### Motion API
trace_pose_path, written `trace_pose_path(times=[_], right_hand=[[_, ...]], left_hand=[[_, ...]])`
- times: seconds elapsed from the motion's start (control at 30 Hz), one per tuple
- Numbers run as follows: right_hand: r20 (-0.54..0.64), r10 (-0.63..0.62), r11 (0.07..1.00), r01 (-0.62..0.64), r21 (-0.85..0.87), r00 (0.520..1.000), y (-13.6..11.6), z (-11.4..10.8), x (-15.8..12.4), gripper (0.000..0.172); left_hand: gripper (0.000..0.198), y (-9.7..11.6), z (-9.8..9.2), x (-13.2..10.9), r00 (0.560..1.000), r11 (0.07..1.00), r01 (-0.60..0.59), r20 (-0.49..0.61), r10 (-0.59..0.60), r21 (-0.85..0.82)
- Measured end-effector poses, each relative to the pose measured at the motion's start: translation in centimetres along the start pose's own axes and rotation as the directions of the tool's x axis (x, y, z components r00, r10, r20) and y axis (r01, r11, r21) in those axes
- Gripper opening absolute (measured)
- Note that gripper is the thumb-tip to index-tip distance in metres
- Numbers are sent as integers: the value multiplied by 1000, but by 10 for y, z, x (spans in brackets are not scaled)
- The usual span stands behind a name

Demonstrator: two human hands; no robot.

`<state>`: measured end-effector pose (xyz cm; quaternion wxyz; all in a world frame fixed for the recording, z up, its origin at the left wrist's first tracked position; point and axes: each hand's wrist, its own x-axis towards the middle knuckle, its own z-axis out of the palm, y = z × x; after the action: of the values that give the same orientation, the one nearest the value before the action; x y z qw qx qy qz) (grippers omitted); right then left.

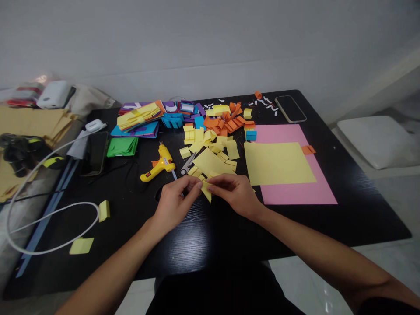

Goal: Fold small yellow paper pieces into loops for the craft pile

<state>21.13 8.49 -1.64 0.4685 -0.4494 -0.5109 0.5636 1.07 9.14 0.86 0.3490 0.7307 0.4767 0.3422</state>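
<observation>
– Where is the yellow paper piece (206,192)?
– Above the tabletop (131,232), toward its near edge; left hand (175,202) and right hand (239,195) both hold it, with narrow grip.
– What could go wrong?
– Perhaps uneven pulling would tear it, or careless reaching would meet the scissors (187,164).

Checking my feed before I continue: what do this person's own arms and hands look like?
The left hand and right hand are ungloved, with no watch or bracelet showing. Both forearms are bare; part of a black sleeve shows at the picture's lower right.
</observation>
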Motion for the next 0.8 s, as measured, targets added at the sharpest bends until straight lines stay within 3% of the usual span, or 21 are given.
trace_pose_path(times=[0.17,0.3,0.57,0.7,0.8], right_hand=[[-8,24,999,-23,36,1000,1,0,1,20],[-1,65,995,-64,75,998,0,1,1,23],[41,87,990,-91,107,995,0,2,0,25],[30,95,988,-98,121,995,0,2,1,24],[-12,102,986,-100,130,995,-1,2,2,25]], left_hand=[[24,2,-2,1,1000,1000,-1,17,1,-22],[18,0,0,2,1000,1000,-16,-9,16,-11],[16,-4,-2,2,988,981,-149,45,145,127],[24,-2,-3,2,992,987,-119,62,113,105],[18,-1,-1,2,996,995,-76,52,73,70]])
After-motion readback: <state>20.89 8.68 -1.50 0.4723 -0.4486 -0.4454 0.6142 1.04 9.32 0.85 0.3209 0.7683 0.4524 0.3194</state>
